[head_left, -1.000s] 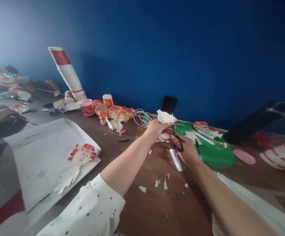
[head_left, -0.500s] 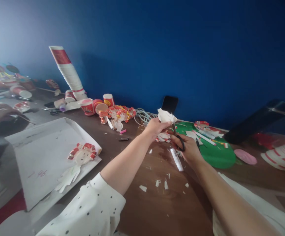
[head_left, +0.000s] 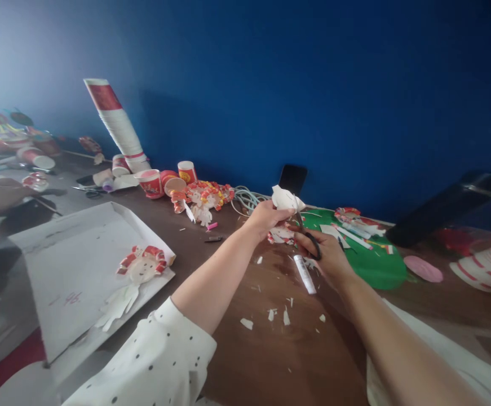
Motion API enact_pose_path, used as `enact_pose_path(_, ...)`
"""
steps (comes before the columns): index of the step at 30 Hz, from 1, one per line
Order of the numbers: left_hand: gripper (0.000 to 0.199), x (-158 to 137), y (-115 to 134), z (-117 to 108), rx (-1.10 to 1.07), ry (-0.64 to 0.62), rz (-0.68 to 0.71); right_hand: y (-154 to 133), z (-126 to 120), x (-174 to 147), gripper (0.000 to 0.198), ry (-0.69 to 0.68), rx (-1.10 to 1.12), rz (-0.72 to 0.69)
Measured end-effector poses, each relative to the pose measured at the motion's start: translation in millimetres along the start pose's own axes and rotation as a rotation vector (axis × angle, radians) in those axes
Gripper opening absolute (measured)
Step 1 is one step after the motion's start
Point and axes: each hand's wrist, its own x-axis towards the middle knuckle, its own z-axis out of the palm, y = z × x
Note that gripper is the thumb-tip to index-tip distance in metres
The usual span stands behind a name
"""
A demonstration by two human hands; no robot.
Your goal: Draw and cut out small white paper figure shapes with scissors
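Note:
My left hand [head_left: 268,217] pinches a small piece of white paper [head_left: 285,198] above the table, its cut edge turned up. In my right hand [head_left: 325,254] is a pair of dark-handled scissors [head_left: 313,243], with the blades pointing up at the paper's right side. Below my hands lies a paper cutout with red and white trim [head_left: 281,235]. A white glue stick [head_left: 304,274] rests on the brown table just under my right hand. Small white paper scraps [head_left: 286,317] are scattered nearer to me.
A green sheet [head_left: 376,265] with markers and paper lies to the right, beside a pink disc [head_left: 423,269]. A phone [head_left: 293,179] leans on the blue wall. Left are a tall cup stack [head_left: 120,129], a white box lid [head_left: 71,270] and another person's hand [head_left: 0,197].
My hands and the scissors have hardly moved, and the paper stays at the blades. The other person's hand at the left has shifted slightly.

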Motion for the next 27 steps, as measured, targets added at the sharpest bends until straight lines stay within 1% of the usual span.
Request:
enact_pose_path(8, 0.022, 0.7, 0.3, -3.4, 0.064, 0.000, 0.028, -2.2, -4.4, -0.1, 0.052, -0.032, -0.013, 0.014)
enact_pose_path(11, 0.025, 0.8, 0.2, -4.3, 0.095, -0.005, 0.052, -4.8, -6.2, -0.8, 0.050, -0.043, -0.027, 0.018)
enact_pose_path(15, 0.025, 1.6, -0.1, -6.1, 0.147, -0.024, 0.081, -8.2, -7.1, -1.7, 0.047, -0.047, 0.012, 0.035)
enact_pose_path(22, 0.033, 4.5, -1.5, -11.5, 0.207, -0.049, 0.126, -14.7, -7.3, -4.4, 0.043, -0.060, 0.020, 0.053)
enact_pose_path(27, 0.033, 4.9, 0.8, -13.7, 0.216, -0.067, 0.115, -16.5, -9.3, -5.2, 0.043, -0.067, 0.015, 0.067)
